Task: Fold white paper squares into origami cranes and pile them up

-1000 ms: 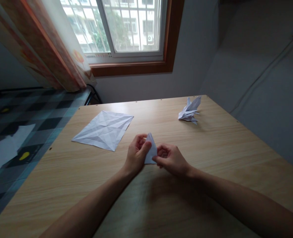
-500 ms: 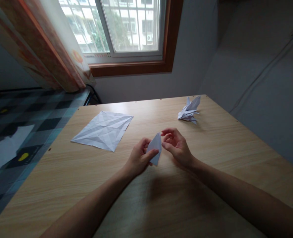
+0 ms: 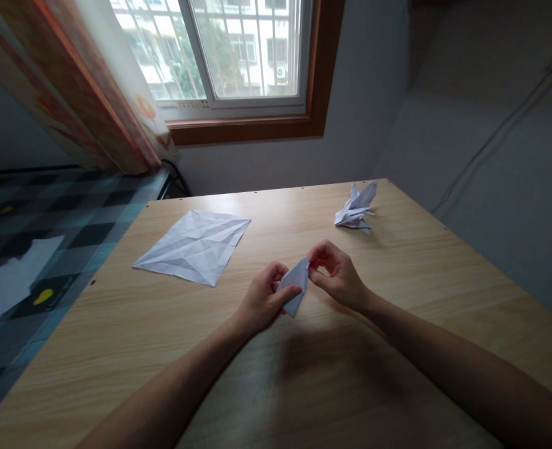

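A small folded piece of white paper (image 3: 295, 279) is held above the wooden table (image 3: 201, 337). My left hand (image 3: 265, 293) is closed on its left side, thumb across the front and fingers behind. At the paper's upper right corner, the fingertips of my right hand (image 3: 334, 272) are pinched together on the edge. An unfolded white sheet (image 3: 196, 246) with many creases lies flat to the left, beyond my left hand. Farther back on the right rests a folded paper figure (image 3: 355, 209) with several pointed flaps.
Left of the table is a surface with a checked cloth (image 3: 83, 234), where loose white paper (image 3: 11, 284) lies. A curtain (image 3: 102, 93) hangs beside the window (image 3: 247, 50) behind the table. A cable (image 3: 486, 143) runs along the right wall.
My right hand's fingers have closed onto the upper corner of the folded paper. The paper has tilted slightly to the right in my left hand.
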{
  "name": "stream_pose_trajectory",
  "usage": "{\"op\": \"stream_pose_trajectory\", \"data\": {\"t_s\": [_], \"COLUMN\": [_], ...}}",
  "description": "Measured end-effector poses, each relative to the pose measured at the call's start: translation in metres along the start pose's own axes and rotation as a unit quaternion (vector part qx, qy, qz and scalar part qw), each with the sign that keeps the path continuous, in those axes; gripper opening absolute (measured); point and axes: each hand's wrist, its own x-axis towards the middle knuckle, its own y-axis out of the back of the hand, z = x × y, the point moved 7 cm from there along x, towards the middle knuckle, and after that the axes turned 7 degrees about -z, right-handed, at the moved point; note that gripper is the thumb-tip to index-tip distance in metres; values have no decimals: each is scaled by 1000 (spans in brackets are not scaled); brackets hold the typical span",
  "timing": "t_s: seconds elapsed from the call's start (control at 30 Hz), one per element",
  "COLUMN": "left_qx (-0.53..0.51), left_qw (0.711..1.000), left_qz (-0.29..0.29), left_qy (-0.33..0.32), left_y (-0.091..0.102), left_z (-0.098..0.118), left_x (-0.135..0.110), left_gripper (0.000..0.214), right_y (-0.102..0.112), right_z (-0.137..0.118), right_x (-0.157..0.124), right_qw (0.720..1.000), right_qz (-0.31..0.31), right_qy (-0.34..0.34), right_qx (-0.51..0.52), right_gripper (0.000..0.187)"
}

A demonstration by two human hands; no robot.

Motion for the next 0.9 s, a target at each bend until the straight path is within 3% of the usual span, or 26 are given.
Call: {"op": "stream_pose_trajectory", "data": {"t_s": [0.37, 0.53, 0.77, 0.9], "left_qx": [-17, -27, -22, -2], "left_qw": [1000, 999, 999, 1000], "left_qz": [17, 25, 29, 31], "left_qy": [9, 13, 9, 5], "left_y": [1, 2, 1, 0], "left_z": [-2, -4, -2, 0], "left_x": [0, 0, -1, -1], "left_gripper": [40, 41, 40, 37], "right_y": [2, 2, -2, -1], "right_z": [-2, 4, 9, 11], "right_x": [-2, -3, -5, -6], "right_qw": [998, 999, 997, 994], "right_qz": [21, 35, 23, 46], "right_qy": [-5, -23, -58, -73], "right_qx": [-61, -29, 49, 66], "right_gripper": [6, 4, 16, 24]}}
